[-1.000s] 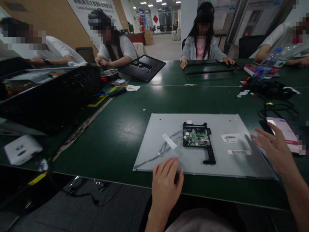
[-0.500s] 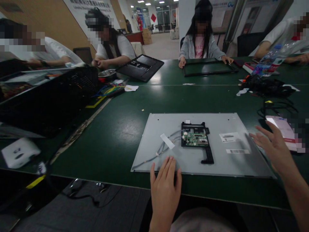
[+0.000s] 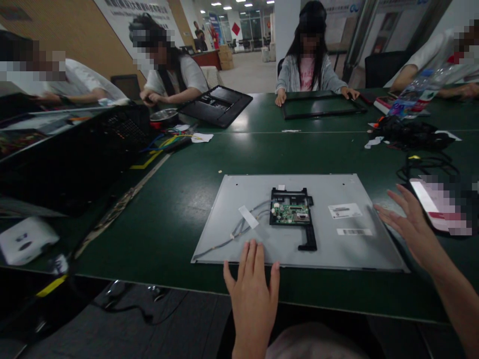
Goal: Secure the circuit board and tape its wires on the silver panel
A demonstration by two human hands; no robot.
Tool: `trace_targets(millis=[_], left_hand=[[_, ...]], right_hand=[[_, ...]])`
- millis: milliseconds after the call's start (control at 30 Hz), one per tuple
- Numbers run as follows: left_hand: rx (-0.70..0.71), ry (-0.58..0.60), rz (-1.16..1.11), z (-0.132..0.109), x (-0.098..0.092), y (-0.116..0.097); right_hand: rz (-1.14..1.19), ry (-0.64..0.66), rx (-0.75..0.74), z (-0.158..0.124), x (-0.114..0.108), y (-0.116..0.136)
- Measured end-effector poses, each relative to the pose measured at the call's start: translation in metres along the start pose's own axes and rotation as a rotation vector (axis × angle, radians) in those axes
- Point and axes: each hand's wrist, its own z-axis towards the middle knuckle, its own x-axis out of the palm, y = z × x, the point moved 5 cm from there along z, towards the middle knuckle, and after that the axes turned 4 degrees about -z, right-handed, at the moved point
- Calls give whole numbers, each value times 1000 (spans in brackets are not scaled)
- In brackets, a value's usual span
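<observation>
A flat grey metal display panel (image 3: 239, 192) lies back side up on the green table. On it sits a black plastic bracket (image 3: 312, 239) carrying a green circuit board (image 3: 292, 213). Grey cables (image 3: 224, 243), partly under a strip of white tape (image 3: 248, 217), run from the board toward the near left corner. My left hand (image 3: 252, 289) rests over the panel's near edge, fingers stretched out and thumb apart. At the panel's right edge is my right hand (image 3: 411, 224), fingers spread; whether every fingertip touches cannot be told.
A phone (image 3: 430, 204) and black cables (image 3: 430, 162) lie right of the panel. A large black case (image 3: 86, 154) and a white box (image 3: 28, 240) stand left. Across the table are a black cover (image 3: 224, 112), a dark frame (image 3: 322, 117), a plastic bottle (image 3: 413, 97) and several people.
The panel with its board and bracket has slid a little to the left on the table. My right hand has moved left along with its edge; my left hand's fingers have spread slightly.
</observation>
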Motion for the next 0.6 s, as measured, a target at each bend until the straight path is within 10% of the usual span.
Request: trace_targets(millis=[600], left_hand=[[-62, -117, -3, 3, -1, 15]], right_hand=[[31, 327, -66, -19, 29, 28]])
